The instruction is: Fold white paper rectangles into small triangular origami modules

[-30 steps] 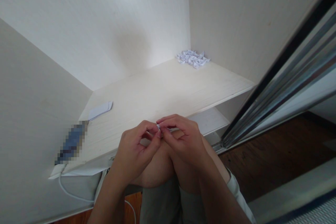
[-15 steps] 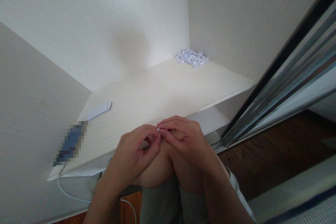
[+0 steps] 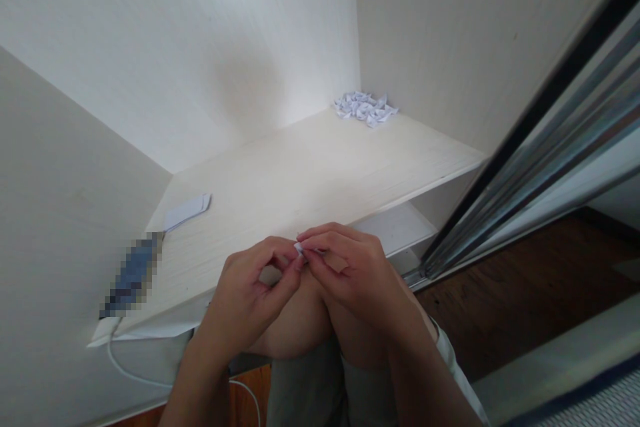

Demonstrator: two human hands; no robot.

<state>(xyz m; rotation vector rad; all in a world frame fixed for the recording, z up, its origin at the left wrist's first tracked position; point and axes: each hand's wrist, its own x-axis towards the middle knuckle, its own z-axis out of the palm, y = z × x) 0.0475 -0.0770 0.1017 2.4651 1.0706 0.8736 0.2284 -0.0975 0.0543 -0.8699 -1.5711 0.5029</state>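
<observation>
Between my fingertips, just above my knees, is a small folded piece of white paper (image 3: 299,249). My left hand (image 3: 257,280) pinches it from the left, thumb and forefinger meeting at its edge. From the right, my right hand (image 3: 347,257) grips the same paper, its fingers hiding most of it. Farther back, a heap of small folded white paper pieces (image 3: 365,109) lies in the right rear corner of the shelf. On the shelf's left side rests a thin stack of white paper strips (image 3: 187,211).
The pale shelf board (image 3: 280,180) is boxed in by side and back walls. A blurred-out blue device (image 3: 133,275) lies at its left edge, a white cable (image 3: 130,370) hanging below. At right runs a metal sliding-door track (image 3: 545,140). A lower shelf (image 3: 395,230) shows beneath.
My left thumb and forefinger have shifted slightly at the paper, and a little more of its white surface shows. Both hands stay together in nearly the same place.
</observation>
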